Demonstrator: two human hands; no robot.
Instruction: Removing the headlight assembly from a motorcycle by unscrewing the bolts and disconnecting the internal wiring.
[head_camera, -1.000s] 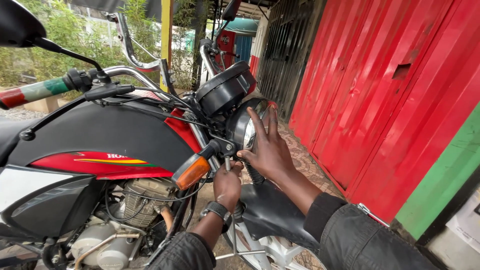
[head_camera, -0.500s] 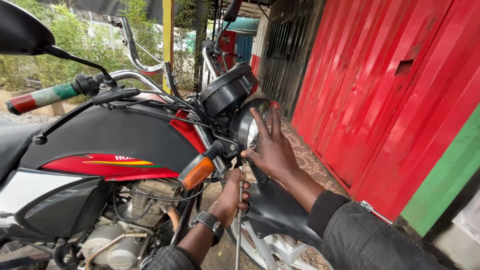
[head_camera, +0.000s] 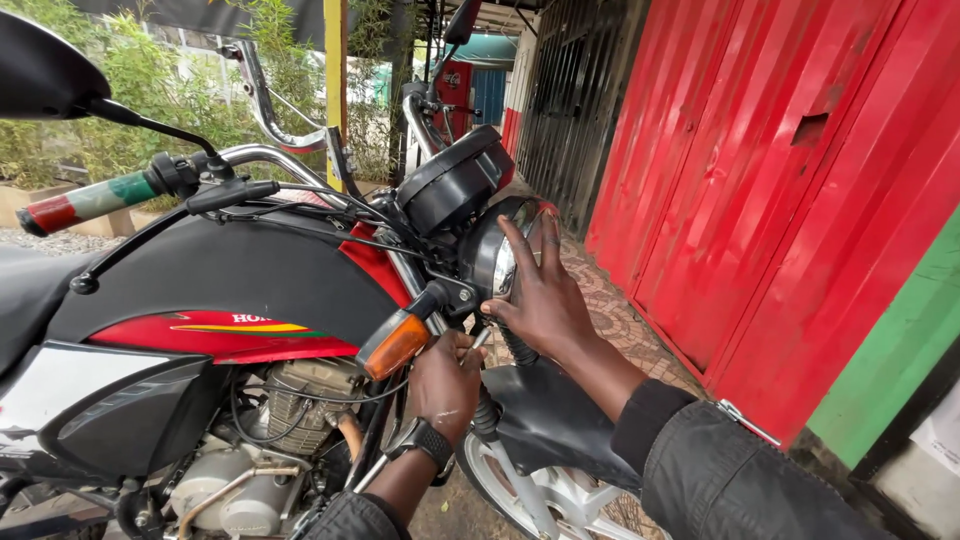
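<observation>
A black and red motorcycle (head_camera: 240, 290) stands in front of me, leaning left. My right hand (head_camera: 540, 295) lies over the round chrome-rimmed headlight (head_camera: 497, 262), fingers spread across its face and thumb under its rim. My left hand (head_camera: 445, 385), with a dark watch on the wrist, is closed around a thin metal tool (head_camera: 478, 343). The tool's shaft points up at the underside of the headlight, just behind the orange turn signal (head_camera: 393, 345). The tool's tip is hidden. The black instrument housing (head_camera: 455, 180) sits above the headlight.
A red corrugated metal wall (head_camera: 780, 200) runs close on the right, with a green strip (head_camera: 900, 350) beside it. The handlebar grip (head_camera: 90, 198), the mirror (head_camera: 45, 75) and the brake lever (head_camera: 230, 192) stick out at upper left. The front wheel (head_camera: 530, 490) and fender are below my hands.
Both hands stay at the headlight. My left hand has sunk slightly below the turn signal, and the view has shifted a little.
</observation>
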